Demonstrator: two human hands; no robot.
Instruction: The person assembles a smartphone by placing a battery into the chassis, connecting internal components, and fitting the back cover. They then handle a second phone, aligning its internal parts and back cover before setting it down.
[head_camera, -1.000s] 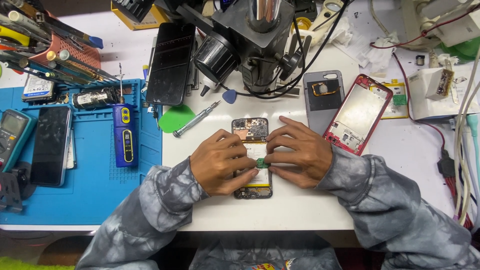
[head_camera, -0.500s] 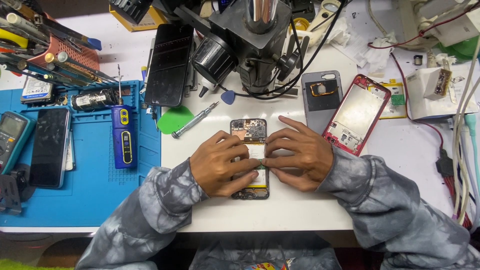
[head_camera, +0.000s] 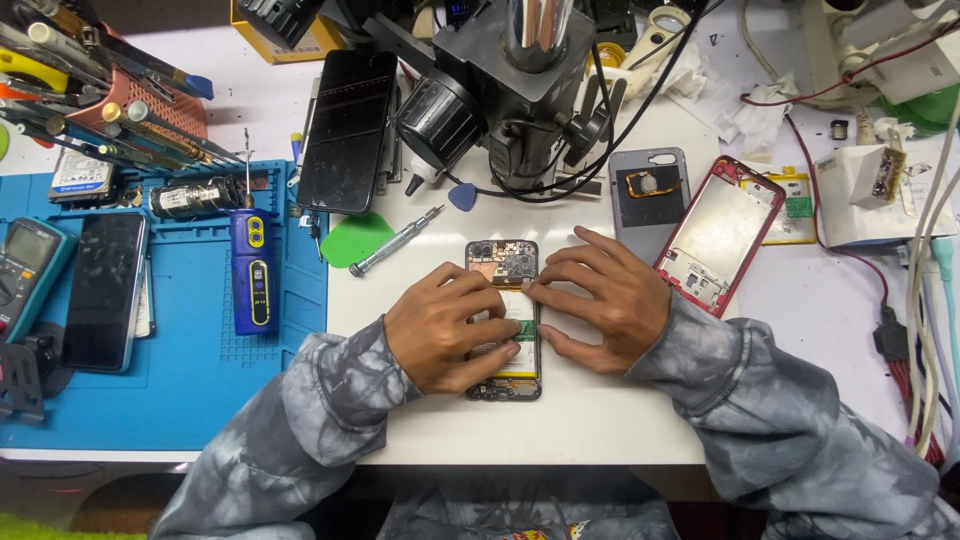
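Head view, looking straight down on a white bench. One opened phone (head_camera: 503, 320) lies back-off at centre, circuit board exposed at its top end, battery area below. Left hand (head_camera: 445, 325) lies flat across its lower half, fingers pressed together on it; right hand (head_camera: 600, 300) has fingertips set against its right edge. Neither hand is clamped round a tool.

Progress, judged: back cover is already off and internals are bare; nothing looks refitted, so reassembly appears undone.

Count: one grey back cover (head_camera: 648, 195) and one red frame (head_camera: 720, 235) to the right, one screwdriver (head_camera: 395, 240) and one green pry pick (head_camera: 357, 240) to the left, one blue mat (head_camera: 200, 380) bearing one dark phone (head_camera: 103, 290), one microscope (head_camera: 520, 90) behind.
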